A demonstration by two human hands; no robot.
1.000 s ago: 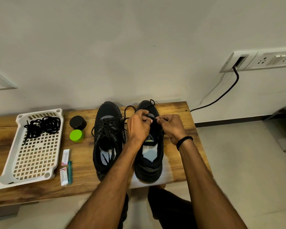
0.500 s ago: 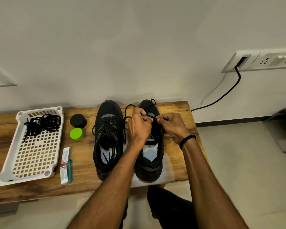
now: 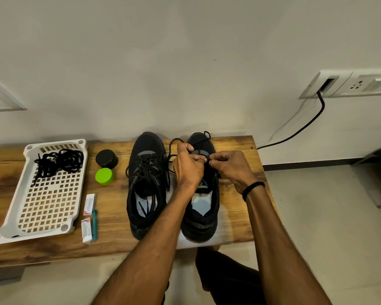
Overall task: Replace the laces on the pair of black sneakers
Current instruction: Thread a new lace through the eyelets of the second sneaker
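Two black sneakers stand side by side on the wooden bench [image 3: 235, 208], toes toward the wall. The left sneaker [image 3: 146, 186] is laced, its lace ends lying loose inside it. Over the right sneaker [image 3: 204, 216] both my hands work at the eyelets. My left hand [image 3: 188, 166] grips a black lace [image 3: 174, 146] that loops out beside the toe. My right hand [image 3: 228, 167] pinches a lace end at the tongue. The eyelets themselves are hidden by my fingers. A bundle of black laces [image 3: 57, 161] lies in the white tray [image 3: 51, 227].
A black jar [image 3: 106, 158] and a green lid [image 3: 105, 176] sit between tray and shoes. Two small packets [image 3: 89, 204] and a teal pen [image 3: 94, 225] lie nearer the front edge. A black cable [image 3: 304, 126] runs from the wall socket [image 3: 326, 84] down behind the bench.
Both hands have stayed on the right sneaker, shifting slightly up toward the toe and closer together while handling the lace.
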